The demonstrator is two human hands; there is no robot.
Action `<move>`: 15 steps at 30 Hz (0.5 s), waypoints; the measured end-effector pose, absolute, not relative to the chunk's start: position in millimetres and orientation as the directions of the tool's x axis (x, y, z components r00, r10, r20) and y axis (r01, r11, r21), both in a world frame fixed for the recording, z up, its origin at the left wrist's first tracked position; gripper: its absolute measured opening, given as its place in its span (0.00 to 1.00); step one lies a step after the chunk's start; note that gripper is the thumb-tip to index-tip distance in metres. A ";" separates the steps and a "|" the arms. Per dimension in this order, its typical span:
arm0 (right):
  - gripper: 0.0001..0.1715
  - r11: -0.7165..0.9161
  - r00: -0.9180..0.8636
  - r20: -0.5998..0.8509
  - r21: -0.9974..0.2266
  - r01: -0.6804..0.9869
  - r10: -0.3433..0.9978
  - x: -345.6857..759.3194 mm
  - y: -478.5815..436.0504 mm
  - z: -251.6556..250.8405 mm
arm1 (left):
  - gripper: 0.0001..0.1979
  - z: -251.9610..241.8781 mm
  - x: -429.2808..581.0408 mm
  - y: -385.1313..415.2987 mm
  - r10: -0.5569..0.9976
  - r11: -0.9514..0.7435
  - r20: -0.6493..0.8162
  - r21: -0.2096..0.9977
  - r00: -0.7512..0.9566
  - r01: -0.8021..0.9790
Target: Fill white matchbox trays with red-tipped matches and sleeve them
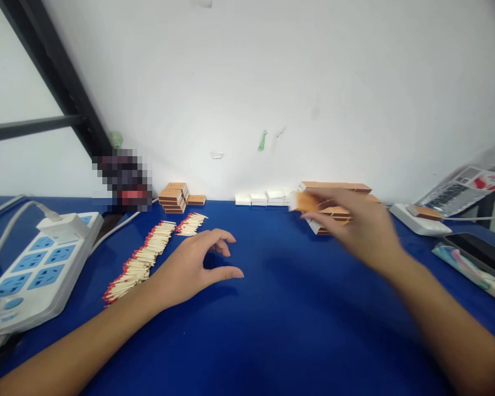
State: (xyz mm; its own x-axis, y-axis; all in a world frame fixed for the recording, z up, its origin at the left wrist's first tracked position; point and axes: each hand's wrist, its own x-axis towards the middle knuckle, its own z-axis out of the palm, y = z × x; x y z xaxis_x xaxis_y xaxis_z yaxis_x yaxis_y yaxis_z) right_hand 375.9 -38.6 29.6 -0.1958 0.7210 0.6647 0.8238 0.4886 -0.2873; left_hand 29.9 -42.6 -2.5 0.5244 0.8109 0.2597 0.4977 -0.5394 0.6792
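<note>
Between the thumb and fingers of my right hand (361, 225) is an orange matchbox (306, 202), blurred by motion, with a white end showing at its left. Just behind it stands a stack of matchboxes (334, 186), partly hidden by that hand. My left hand (198, 264) hovers over the blue table with thumb and fingers apart, holding nothing. To its left lies a long slanting row of red-tipped matches (142, 258), and a smaller bunch of matches (191, 224) lies just beyond the hand.
Against the wall sit more stacked matchboxes (174, 197) and a row of white box trays (259, 198). A power strip (49, 269) with cables fills the left side. At right are a white adapter (416, 220), a phone (484, 253) and a plastic packet (466, 187).
</note>
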 end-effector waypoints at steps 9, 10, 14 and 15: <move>0.35 -0.091 0.159 0.127 -0.427 0.900 0.979 532.0 -27.7 48.0 | 0.18 -3.7 29.1 -43.8 0.760 -0.646 0.350 0.502 0.548 0.575; 0.37 -0.091 0.138 0.082 -0.420 0.903 0.987 535.9 -27.4 45.4 | 0.18 -3.6 29.2 -43.9 0.755 -0.652 0.351 0.490 0.553 0.578; 0.39 -0.214 0.194 -0.093 -0.323 0.922 0.977 547.4 -29.6 41.0 | 0.16 -3.8 28.5 -43.2 0.729 -0.683 0.364 0.449 0.580 0.577; 0.38 -0.267 0.239 -0.127 -0.307 0.914 0.963 550.5 -32.2 40.9 | 0.15 -3.7 28.3 -42.8 0.722 -0.690 0.366 0.440 0.587 0.575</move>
State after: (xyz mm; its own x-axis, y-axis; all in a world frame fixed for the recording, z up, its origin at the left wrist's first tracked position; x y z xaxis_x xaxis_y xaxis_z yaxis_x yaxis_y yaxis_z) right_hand 550.5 -32.2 40.9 0.2387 0.9628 -0.1266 0.9135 -0.2668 -0.3071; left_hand 28.3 -42.8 -3.7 0.5869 0.7223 0.3659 0.5748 -0.6900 0.4400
